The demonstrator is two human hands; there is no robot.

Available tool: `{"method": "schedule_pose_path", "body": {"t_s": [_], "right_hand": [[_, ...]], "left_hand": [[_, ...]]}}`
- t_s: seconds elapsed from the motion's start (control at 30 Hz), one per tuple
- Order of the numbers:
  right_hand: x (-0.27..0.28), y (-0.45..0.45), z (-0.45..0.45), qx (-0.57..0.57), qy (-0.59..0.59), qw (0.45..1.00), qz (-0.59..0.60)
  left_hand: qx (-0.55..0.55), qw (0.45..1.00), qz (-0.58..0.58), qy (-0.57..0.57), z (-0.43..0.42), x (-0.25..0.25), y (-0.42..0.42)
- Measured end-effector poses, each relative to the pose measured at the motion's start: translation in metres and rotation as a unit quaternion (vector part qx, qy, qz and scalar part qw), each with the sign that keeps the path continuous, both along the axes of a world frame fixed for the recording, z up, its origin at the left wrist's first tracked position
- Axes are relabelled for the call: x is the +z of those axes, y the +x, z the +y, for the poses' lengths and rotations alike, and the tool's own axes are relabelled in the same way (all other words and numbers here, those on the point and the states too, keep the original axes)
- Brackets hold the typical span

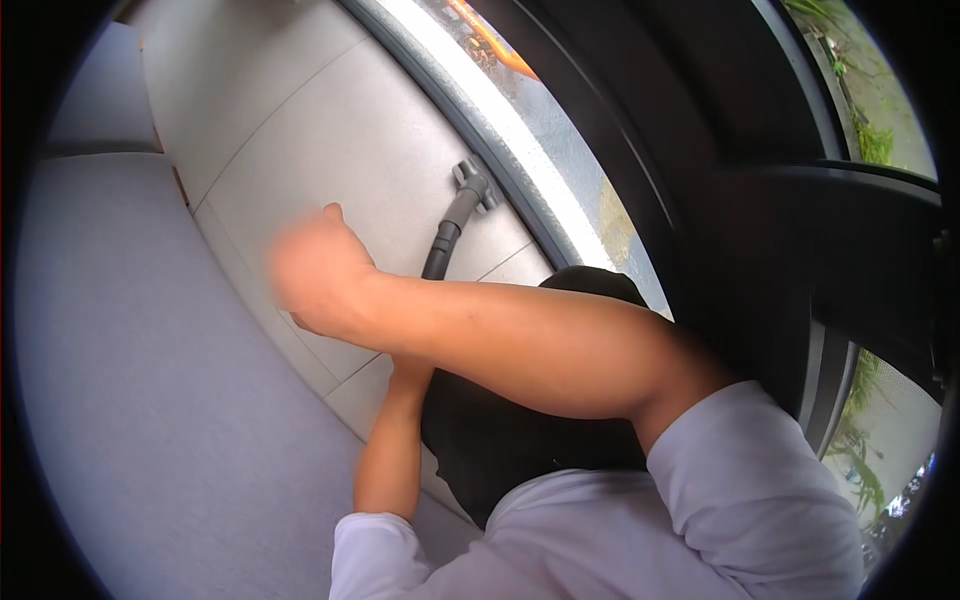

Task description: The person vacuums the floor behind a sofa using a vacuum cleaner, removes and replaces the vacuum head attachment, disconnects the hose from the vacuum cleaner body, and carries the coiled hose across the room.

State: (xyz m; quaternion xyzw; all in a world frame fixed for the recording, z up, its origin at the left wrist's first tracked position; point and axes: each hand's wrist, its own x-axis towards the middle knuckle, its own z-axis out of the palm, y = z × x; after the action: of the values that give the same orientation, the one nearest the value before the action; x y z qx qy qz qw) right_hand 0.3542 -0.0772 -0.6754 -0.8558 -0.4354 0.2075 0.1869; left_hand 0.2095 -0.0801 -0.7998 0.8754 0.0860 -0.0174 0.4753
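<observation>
A vacuum cleaner wand (442, 245) runs down to a floor head (474, 187), which rests on the tiles beside a dark door-track edge. My right forearm reaches across my body from the right. At its end my right hand (322, 265) hangs over the floor, left of the wand and apart from it. Motion smears its fingers, though the thumb tip shows on top. My left hand (408, 372) is mostly covered by the right forearm, close to where the wand passes out of sight. Its fingers are hidden, so its hold cannot be seen.
A grey-blue upholstered surface (150, 380) fills the left side. Pale floor tiles (300, 130) lie between it and the dark sill (460, 120). A black frame (640, 120) stands at the right, with plants (875, 145) beyond.
</observation>
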Motion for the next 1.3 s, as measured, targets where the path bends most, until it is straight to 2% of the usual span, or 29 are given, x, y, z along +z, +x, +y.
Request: {"method": "schedule_pose_path", "body": {"t_s": [0.07,0.1,0.13,0.27,0.3,0.37,0.4,0.47,0.5,0.57,0.6,0.67,0.7,0.77,0.8,0.87,0.9,0.93,0.97,1.0,1.07,1.13,1.2,1.23,1.3], "right_hand": [[-0.010,-0.002,0.000,-0.029,-0.008,0.994,-0.103],[-0.009,-0.002,0.000,-0.031,-0.007,0.994,-0.100],[-0.008,-0.002,0.001,-0.032,-0.006,0.994,-0.102],[-0.009,-0.005,0.004,-0.042,0.007,0.993,-0.113],[-0.009,-0.005,0.004,-0.041,0.007,0.992,-0.116],[-0.009,-0.006,0.001,-0.034,0.002,0.993,-0.115],[-0.010,-0.008,0.000,-0.029,0.003,0.993,-0.116],[-0.005,0.008,0.015,-0.045,0.024,0.997,-0.058],[-0.001,0.018,0.022,-0.029,0.029,0.997,-0.064],[0.006,0.033,0.034,-0.020,-0.001,0.999,-0.040],[0.009,0.042,0.041,-0.006,0.003,0.999,-0.044],[-0.018,-0.019,-0.013,-0.069,0.039,0.994,-0.078],[-0.019,-0.005,-0.006,-0.061,0.042,0.994,-0.075],[-0.010,0.014,-0.007,-0.122,0.046,0.984,-0.123],[-0.013,0.019,0.003,-0.117,0.043,0.984,-0.126],[-0.016,0.014,-0.006,-0.153,0.050,0.972,-0.170],[-0.014,0.017,-0.003,-0.139,0.055,0.973,-0.176],[-0.009,0.022,-0.006,-0.134,0.030,0.983,-0.125],[-0.007,0.025,-0.006,-0.130,-0.002,0.988,-0.078],[-0.008,0.028,-0.006,-0.110,-0.008,0.990,-0.092],[-0.014,0.037,0.000,-0.171,-0.006,0.984,-0.056],[-0.003,0.039,0.000,-0.169,-0.008,0.981,-0.090],[-0.014,0.045,-0.014,-0.168,0.041,0.979,-0.107],[-0.018,0.047,-0.013,-0.164,0.034,0.980,-0.105],[-0.019,0.054,-0.003,-0.162,0.004,0.983,-0.088]], "left_hand": [[-0.036,0.993,-0.100,0.051,-0.007,0.007,-0.029],[-0.080,0.990,0.041,0.105,-0.009,0.005,-0.050],[-0.120,0.964,0.180,0.157,-0.009,-0.001,-0.065],[-0.072,0.964,0.215,0.140,-0.007,-0.003,-0.057],[-0.012,0.992,0.086,0.096,-0.007,-0.004,-0.044],[0.051,0.997,-0.045,0.049,-0.008,-0.009,-0.020],[0.066,0.996,-0.014,-0.058,-0.007,-0.012,-0.009],[0.097,0.982,0.004,-0.161,0.017,-0.019,0.036],[0.133,0.986,0.100,0.012,0.029,-0.023,0.064],[0.179,0.947,0.199,0.178,0.054,-0.012,0.115],[0.153,0.926,0.214,0.271,0.066,0.004,0.139],[0.128,0.891,0.179,0.398,0.036,-0.014,0.114],[0.144,0.934,0.121,0.303,0.053,-0.030,0.132],[0.169,0.980,-0.007,0.104,0.076,-0.068,0.153],[0.178,0.981,-0.077,-0.004,0.096,-0.090,0.165],[0.188,0.962,-0.167,-0.108,0.105,-0.089,0.199],[0.234,0.971,0.025,0.033,0.115,-0.066,0.234],[0.270,0.924,0.216,0.162,0.121,-0.054,0.267],[0.286,0.924,0.206,0.149,0.128,-0.053,0.286],[0.293,0.925,0.196,0.140,0.135,-0.052,0.300],[0.319,0.923,0.202,0.080,0.148,-0.045,0.314],[0.333,0.923,0.153,0.117,0.152,-0.070,0.312],[0.338,0.923,0.151,0.101,0.142,-0.069,0.281],[0.337,0.924,0.163,0.074,0.149,-0.071,0.251],[0.349,0.914,0.182,0.100,0.164,-0.064,0.176]]}}
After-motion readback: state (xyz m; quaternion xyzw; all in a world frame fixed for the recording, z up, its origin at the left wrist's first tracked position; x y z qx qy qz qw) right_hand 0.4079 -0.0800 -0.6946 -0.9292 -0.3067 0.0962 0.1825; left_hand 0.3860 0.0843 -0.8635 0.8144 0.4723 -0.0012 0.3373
